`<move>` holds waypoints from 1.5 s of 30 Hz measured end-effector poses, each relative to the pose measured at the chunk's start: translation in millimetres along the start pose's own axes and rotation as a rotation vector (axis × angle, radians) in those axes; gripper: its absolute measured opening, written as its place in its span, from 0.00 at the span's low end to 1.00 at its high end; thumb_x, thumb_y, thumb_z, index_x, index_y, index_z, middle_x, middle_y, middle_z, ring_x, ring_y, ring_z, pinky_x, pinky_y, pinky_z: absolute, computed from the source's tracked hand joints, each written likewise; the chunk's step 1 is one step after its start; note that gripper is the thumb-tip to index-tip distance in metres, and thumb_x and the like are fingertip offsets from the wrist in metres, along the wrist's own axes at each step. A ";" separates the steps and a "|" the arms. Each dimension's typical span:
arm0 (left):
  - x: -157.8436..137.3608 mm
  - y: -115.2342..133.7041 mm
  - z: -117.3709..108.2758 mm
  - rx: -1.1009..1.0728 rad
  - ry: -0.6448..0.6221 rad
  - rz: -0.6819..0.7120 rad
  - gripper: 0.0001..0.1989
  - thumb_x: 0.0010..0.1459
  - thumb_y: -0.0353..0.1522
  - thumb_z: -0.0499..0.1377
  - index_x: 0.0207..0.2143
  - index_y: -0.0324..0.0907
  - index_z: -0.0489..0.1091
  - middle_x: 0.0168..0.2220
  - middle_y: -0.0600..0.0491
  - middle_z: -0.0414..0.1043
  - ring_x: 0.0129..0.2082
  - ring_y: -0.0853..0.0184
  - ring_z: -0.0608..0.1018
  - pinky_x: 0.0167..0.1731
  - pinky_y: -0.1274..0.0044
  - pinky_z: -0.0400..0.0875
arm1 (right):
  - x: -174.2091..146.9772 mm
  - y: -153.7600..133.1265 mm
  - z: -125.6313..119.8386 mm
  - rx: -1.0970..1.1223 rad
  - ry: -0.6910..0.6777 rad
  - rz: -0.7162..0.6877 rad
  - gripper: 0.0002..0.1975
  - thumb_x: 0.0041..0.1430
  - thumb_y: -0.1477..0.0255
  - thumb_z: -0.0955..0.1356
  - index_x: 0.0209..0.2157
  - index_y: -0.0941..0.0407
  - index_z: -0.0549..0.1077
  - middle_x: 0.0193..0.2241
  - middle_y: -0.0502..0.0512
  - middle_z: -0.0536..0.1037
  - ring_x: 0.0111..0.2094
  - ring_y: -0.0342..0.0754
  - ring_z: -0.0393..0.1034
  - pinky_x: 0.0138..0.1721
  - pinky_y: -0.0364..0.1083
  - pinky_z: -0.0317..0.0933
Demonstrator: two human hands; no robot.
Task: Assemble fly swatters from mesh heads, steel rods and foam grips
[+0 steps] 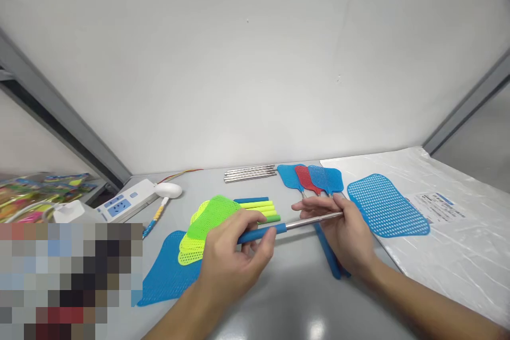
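My left hand (233, 252) is closed round the blue handle (263, 233) of a fly swatter. A shiny metal rod (306, 222) runs from that handle to my right hand (353, 236), which pinches its far end near the thumb, the other fingers stretched out. Just beyond the right hand lies a blue mesh swatter head (386, 207); its neck is hidden, so I cannot tell whether it joins the rod. Behind the hands rest swatters with blue (327, 178) and red (308, 178) heads. Blue handles (329, 255) show below the right hand.
Green and yellow mesh heads (217, 215) overlap a large blue head (169, 271) at left. Coloured handle tubes (255, 205) and metal rods (250, 172) lie behind. A power strip (125, 202) stands left; plastic sheeting (450, 255) covers the right side. The lower left is pixelated.
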State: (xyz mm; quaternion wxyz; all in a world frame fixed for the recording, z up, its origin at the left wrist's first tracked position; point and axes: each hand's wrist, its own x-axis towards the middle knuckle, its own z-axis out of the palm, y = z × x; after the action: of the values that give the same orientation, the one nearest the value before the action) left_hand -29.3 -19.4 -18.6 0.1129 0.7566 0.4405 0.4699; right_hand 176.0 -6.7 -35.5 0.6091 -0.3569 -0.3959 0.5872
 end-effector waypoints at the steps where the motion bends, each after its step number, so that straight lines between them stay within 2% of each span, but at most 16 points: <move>1: -1.0 1.1 1.9 -0.006 -0.004 0.026 0.04 0.56 0.32 0.61 0.35 0.43 0.69 0.25 0.59 0.69 0.19 0.76 0.69 0.17 0.84 0.64 | -0.8 0.4 0.5 -0.011 -0.023 -0.003 0.27 0.66 0.61 0.55 0.34 0.58 0.82 0.36 0.61 0.82 0.36 0.52 0.72 0.44 0.52 0.63; 5: -4.8 4.5 9.7 -0.023 -0.029 0.120 0.09 0.55 0.33 0.64 0.39 0.42 0.70 0.29 0.57 0.74 0.20 0.76 0.71 0.19 0.84 0.66 | -5.8 1.7 4.9 -0.059 -0.154 -0.019 0.28 0.67 0.62 0.53 0.36 0.58 0.81 0.39 0.60 0.81 0.38 0.51 0.72 0.45 0.52 0.63; 9: -3.5 3.8 9.2 -0.017 -0.072 0.149 0.09 0.57 0.32 0.63 0.41 0.43 0.70 0.32 0.55 0.76 0.24 0.74 0.74 0.23 0.83 0.68 | -8.8 -0.4 4.6 -0.096 -0.190 0.033 0.29 0.68 0.59 0.52 0.41 0.55 0.80 0.38 0.58 0.81 0.41 0.52 0.73 0.47 0.52 0.62; 12: -0.9 -3.3 4.8 0.008 -0.120 0.181 0.08 0.59 0.31 0.61 0.41 0.43 0.69 0.31 0.56 0.75 0.26 0.73 0.74 0.25 0.82 0.67 | -9.3 -4.1 1.2 -0.226 -0.214 0.071 0.30 0.68 0.55 0.51 0.46 0.53 0.78 0.37 0.57 0.81 0.41 0.51 0.72 0.48 0.52 0.61; 17: -0.9 -16.4 3.2 0.053 -0.191 0.133 0.05 0.63 0.31 0.55 0.42 0.43 0.67 0.32 0.56 0.75 0.26 0.72 0.74 0.26 0.80 0.66 | -6.6 -13.1 -1.9 -0.481 -0.311 -0.013 0.21 0.66 0.57 0.59 0.52 0.52 0.72 0.31 0.53 0.78 0.36 0.47 0.70 0.42 0.48 0.62; 19: -3.2 -14.2 5.5 0.061 -0.286 0.070 0.07 0.65 0.32 0.51 0.44 0.45 0.66 0.34 0.55 0.75 0.29 0.70 0.76 0.29 0.79 0.67 | -5.6 -15.8 -1.6 -0.498 -0.291 -0.028 0.17 0.66 0.59 0.62 0.49 0.52 0.71 0.30 0.51 0.76 0.34 0.45 0.69 0.40 0.45 0.63; 21: -6.3 -7.3 8.3 0.065 -0.452 0.045 0.10 0.67 0.34 0.47 0.44 0.44 0.66 0.33 0.54 0.75 0.29 0.68 0.76 0.28 0.78 0.66 | -5.4 -17.6 -0.9 -0.522 -0.254 -0.011 0.15 0.66 0.59 0.62 0.44 0.53 0.72 0.28 0.50 0.74 0.33 0.44 0.68 0.38 0.44 0.62; 24: -9.9 5.1 11.1 0.042 -0.691 0.080 0.10 0.66 0.35 0.47 0.39 0.44 0.67 0.28 0.56 0.74 0.25 0.68 0.75 0.25 0.77 0.64 | -4.6 -20.8 -1.2 -0.626 -0.216 -0.009 0.16 0.65 0.57 0.60 0.33 0.54 0.70 0.24 0.48 0.70 0.28 0.43 0.66 0.33 0.43 0.60; 26: -10.4 10.1 11.2 0.046 -0.771 0.128 0.09 0.65 0.37 0.49 0.40 0.44 0.67 0.29 0.57 0.74 0.25 0.68 0.74 0.25 0.77 0.64 | -1.0 -24.2 -4.3 -0.726 -0.159 -0.052 0.19 0.66 0.56 0.59 0.27 0.54 0.66 0.22 0.47 0.66 0.26 0.43 0.62 0.30 0.42 0.57; 29: -9.9 9.8 9.5 0.121 -0.792 0.197 0.10 0.65 0.38 0.49 0.38 0.45 0.67 0.29 0.56 0.73 0.26 0.67 0.74 0.26 0.76 0.64 | 11.3 -31.3 -15.1 -0.879 -0.046 -0.094 0.22 0.65 0.54 0.58 0.23 0.54 0.60 0.21 0.46 0.60 0.25 0.42 0.57 0.28 0.43 0.54; 33: -11.1 3.7 10.0 0.195 -0.775 0.237 0.14 0.66 0.39 0.46 0.32 0.44 0.66 0.28 0.56 0.72 0.25 0.67 0.73 0.25 0.76 0.62 | 34.2 -37.8 -32.8 -1.135 0.020 -0.030 0.23 0.64 0.52 0.57 0.22 0.54 0.55 0.20 0.45 0.57 0.24 0.43 0.54 0.26 0.43 0.50; 36: -12.4 1.3 13.5 0.194 -0.772 0.264 0.14 0.67 0.38 0.46 0.32 0.44 0.66 0.28 0.57 0.72 0.25 0.68 0.73 0.25 0.76 0.61 | 46.4 -36.0 -37.9 -1.449 -0.059 0.037 0.23 0.65 0.55 0.54 0.20 0.54 0.55 0.18 0.47 0.60 0.21 0.43 0.56 0.23 0.44 0.47; 38: -12.4 0.2 15.9 0.182 -0.769 0.283 0.14 0.67 0.38 0.46 0.33 0.44 0.67 0.29 0.57 0.73 0.26 0.68 0.74 0.25 0.76 0.61 | 50.1 -32.7 -36.1 -1.611 -0.118 0.025 0.23 0.66 0.60 0.54 0.19 0.54 0.56 0.17 0.48 0.63 0.20 0.44 0.57 0.23 0.44 0.45; 45: -10.0 -3.6 17.1 0.179 -0.723 0.308 0.16 0.67 0.37 0.46 0.33 0.43 0.70 0.28 0.55 0.73 0.28 0.67 0.75 0.24 0.75 0.60 | 51.5 -26.6 -23.6 -1.834 -0.147 -0.082 0.22 0.63 0.69 0.56 0.14 0.54 0.56 0.14 0.52 0.65 0.19 0.46 0.56 0.27 0.47 0.43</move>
State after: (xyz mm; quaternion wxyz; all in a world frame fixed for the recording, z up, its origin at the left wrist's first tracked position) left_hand -19.2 -20.8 -35.9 0.1223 0.9371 0.2930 0.1447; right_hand 208.6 43.9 -18.5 0.0813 -0.6474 -0.7566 0.0428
